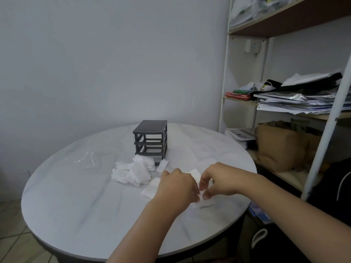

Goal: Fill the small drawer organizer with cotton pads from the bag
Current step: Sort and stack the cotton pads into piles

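A small dark grey drawer organizer [151,139] stands near the middle back of the round table, its upper slots showing as an open frame. A loose heap of white cotton pads [133,170] lies just in front of it. A crumpled clear plastic bag [85,158] rests to the left. My left hand [175,186] and my right hand [218,180] meet at the front right, fingers pinching white cotton pads [195,174] between them. More pads [151,187] lie under my left hand. A clear drawer seems to sit below my fingers, but it is blurred.
The round white table [76,196] ends close to my right forearm. A metal shelf rack [322,114] with papers, a brown paper bag [281,145] and clutter stands to the right. A plain wall is behind.
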